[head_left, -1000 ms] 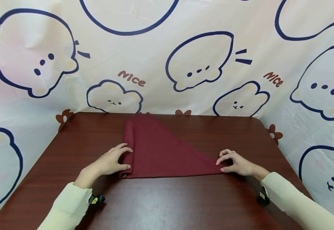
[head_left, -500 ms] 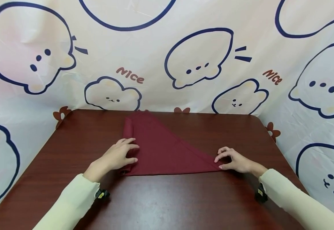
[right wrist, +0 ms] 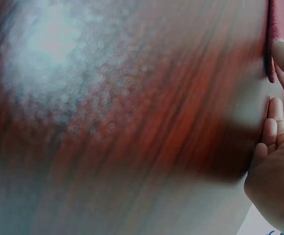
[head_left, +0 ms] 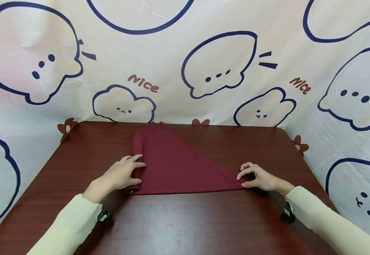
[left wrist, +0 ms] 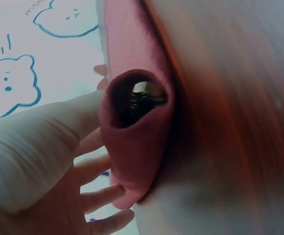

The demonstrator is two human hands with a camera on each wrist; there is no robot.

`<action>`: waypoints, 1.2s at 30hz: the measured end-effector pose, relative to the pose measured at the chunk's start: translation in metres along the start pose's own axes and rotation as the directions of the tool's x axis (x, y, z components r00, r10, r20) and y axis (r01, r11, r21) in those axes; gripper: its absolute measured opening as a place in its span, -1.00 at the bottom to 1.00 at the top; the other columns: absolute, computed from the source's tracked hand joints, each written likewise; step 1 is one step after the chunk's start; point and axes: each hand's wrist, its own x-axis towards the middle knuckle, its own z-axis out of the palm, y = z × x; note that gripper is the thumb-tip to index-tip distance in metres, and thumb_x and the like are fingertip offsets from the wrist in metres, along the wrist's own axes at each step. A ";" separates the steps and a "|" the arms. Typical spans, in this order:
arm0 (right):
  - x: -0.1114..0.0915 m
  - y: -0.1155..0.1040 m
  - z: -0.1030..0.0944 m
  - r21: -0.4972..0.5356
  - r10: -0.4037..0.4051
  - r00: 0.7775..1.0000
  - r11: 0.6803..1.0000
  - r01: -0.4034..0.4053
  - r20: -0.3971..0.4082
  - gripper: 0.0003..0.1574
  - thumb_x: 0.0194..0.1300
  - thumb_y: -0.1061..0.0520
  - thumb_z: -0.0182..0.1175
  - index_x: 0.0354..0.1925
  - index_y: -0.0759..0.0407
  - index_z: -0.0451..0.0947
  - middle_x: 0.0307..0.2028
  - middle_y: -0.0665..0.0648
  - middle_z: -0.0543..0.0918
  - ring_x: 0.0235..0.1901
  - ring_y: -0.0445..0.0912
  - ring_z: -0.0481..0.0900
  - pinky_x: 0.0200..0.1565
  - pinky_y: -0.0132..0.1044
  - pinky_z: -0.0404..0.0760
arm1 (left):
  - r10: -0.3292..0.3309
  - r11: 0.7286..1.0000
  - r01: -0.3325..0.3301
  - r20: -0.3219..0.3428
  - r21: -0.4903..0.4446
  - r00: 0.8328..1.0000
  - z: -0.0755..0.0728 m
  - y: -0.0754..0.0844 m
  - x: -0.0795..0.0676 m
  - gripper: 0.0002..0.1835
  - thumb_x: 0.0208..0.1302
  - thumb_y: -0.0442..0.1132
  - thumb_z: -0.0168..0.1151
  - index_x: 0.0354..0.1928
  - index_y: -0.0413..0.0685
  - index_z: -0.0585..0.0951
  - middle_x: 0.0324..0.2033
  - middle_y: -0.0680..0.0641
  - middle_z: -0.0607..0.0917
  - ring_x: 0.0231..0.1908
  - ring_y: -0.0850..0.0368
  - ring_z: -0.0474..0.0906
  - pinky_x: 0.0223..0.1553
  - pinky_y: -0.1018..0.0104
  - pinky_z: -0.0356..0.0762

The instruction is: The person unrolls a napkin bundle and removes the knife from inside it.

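Observation:
A maroon cloth [head_left: 172,163] lies spread on the table, tapering to a point at the right. Its left edge is wound into a roll [head_left: 137,141] running away from me. Across the roll's near half rests my left hand [head_left: 118,175], thumb and fingers reaching over it. The left wrist view looks into the roll's open end [left wrist: 137,156], where a dark ridged thing with a pale tip [left wrist: 144,90] shows. My right hand [head_left: 259,178] pinches the cloth's right corner between thumb and fingers. In the right wrist view, the corner [right wrist: 279,27] shows beside the fingers.
The dark brown wooden table [head_left: 185,226] has rounded far corners. A white printed sheet [head_left: 172,60] with cartoon outlines hangs behind and along both sides. Each wrist bears a small black camera, the left one [head_left: 103,216] close over the tabletop.
My left hand first moved right over the roll, then went back left. The roll has shifted a little left with it. My right hand stays at the corner.

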 end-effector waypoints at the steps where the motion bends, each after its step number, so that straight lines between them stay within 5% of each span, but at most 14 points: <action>1: 0.000 0.000 0.000 -0.001 0.001 1.000 1.000 -0.001 0.001 -0.80 0.22 0.08 0.45 -0.15 -0.03 0.74 0.11 0.21 0.50 0.13 -0.11 0.30 0.19 -0.16 0.32 | -0.003 1.000 0.003 0.003 -0.013 1.000 -0.002 -0.002 -0.002 -0.44 0.14 -0.15 0.48 0.22 -0.08 0.64 0.43 -0.31 0.38 0.35 -0.42 0.33 0.15 -0.39 0.45; 12: -0.003 0.001 0.000 0.000 0.009 1.000 1.000 -0.009 0.007 -0.81 0.24 0.06 0.43 -0.15 -0.02 0.74 0.09 0.21 0.50 0.12 -0.16 0.29 0.18 -0.05 0.34 | -0.042 0.985 0.054 0.074 -0.163 0.996 -0.010 -0.022 -0.009 -0.41 0.18 -0.17 0.43 0.27 -0.15 0.57 0.44 -0.41 0.32 0.39 -0.51 0.24 0.28 -0.41 0.31; 18: -0.006 0.002 0.000 -0.004 0.007 1.000 1.000 -0.007 0.011 -0.82 0.24 0.06 0.43 -0.15 -0.03 0.73 0.09 0.21 0.49 0.12 -0.15 0.29 0.17 -0.02 0.35 | -0.014 0.994 0.014 0.003 -0.108 1.000 -0.005 -0.007 -0.003 -0.37 0.19 -0.11 0.46 0.28 -0.19 0.56 0.42 -0.39 0.36 0.40 -0.42 0.25 0.28 -0.39 0.34; 23: -0.010 0.001 -0.001 0.009 0.010 1.000 1.000 -0.010 0.018 -0.81 0.24 0.06 0.43 -0.15 -0.01 0.73 0.09 0.21 0.48 0.12 -0.18 0.28 0.17 -0.16 0.34 | -0.012 0.999 0.014 0.042 -0.041 0.999 0.006 0.006 -0.002 -0.29 0.14 -0.03 0.51 0.32 -0.13 0.54 0.42 -0.32 0.40 0.41 -0.38 0.25 0.23 -0.39 0.38; 27: -0.009 -0.001 0.001 0.020 0.001 1.000 1.000 -0.002 0.025 -0.80 0.25 0.06 0.42 -0.13 -0.01 0.73 0.09 0.21 0.48 0.11 -0.19 0.27 0.16 -0.24 0.34 | -0.035 0.998 0.037 0.055 -0.045 0.998 0.010 0.001 -0.007 -0.25 0.08 -0.05 0.55 0.32 -0.12 0.53 0.42 -0.31 0.40 0.41 -0.38 0.25 0.21 -0.39 0.38; 36: -0.003 -0.003 0.002 0.006 -0.006 1.000 1.000 0.006 0.012 -0.82 0.25 0.09 0.42 -0.14 -0.02 0.73 0.07 0.18 0.47 0.12 -0.11 0.28 0.16 -0.05 0.34 | -0.041 0.993 0.045 0.036 -0.107 0.999 -0.005 -0.019 -0.019 -0.32 0.06 -0.16 0.55 0.28 -0.08 0.58 0.42 -0.35 0.37 0.37 -0.45 0.25 0.21 -0.45 0.34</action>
